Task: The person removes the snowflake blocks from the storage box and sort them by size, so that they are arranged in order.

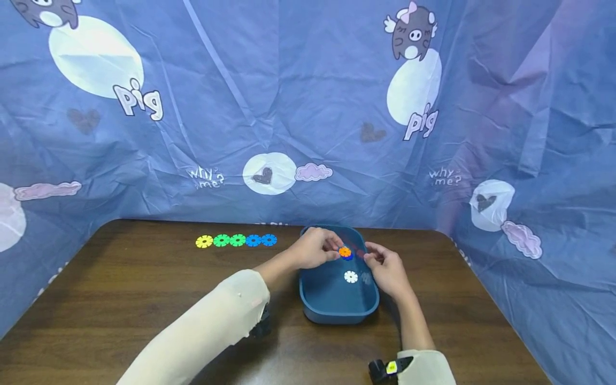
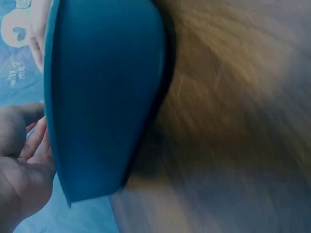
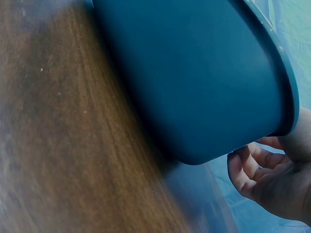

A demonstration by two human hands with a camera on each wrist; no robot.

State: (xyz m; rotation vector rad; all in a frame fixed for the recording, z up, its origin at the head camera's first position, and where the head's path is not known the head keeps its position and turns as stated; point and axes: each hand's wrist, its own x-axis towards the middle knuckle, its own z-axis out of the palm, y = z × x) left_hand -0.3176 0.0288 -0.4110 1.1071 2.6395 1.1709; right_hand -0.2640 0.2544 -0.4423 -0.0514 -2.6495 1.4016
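Inside the blue-grey plastic bin point(image 1: 339, 315), my left hand point(image 1: 315, 248) reaches over the left rim. Its thumb and fingertips meet at an orange notched disc point(image 1: 344, 251), which they appear to pinch. A dark blue disc point(image 1: 349, 257) shows partly under it. Nearer to me in the bin is a white notched disc point(image 1: 351, 277). My right hand point(image 1: 387, 270) is at the bin's right rim, fingers curled, and seems to grip the wall. In the left wrist view the bin wall hides the fingertips of my left hand point(image 2: 26, 165); the right wrist view shows curled fingers point(image 3: 243, 177) outside the wall.
Left of the bin, a row of notched discs lies on the brown wooden table point(image 1: 144, 299): a yellow disc point(image 1: 204, 241), two green discs point(image 1: 230, 240) and two blue discs point(image 1: 261, 240). A blue printed cloth point(image 1: 313, 107) hangs behind and beside the table.
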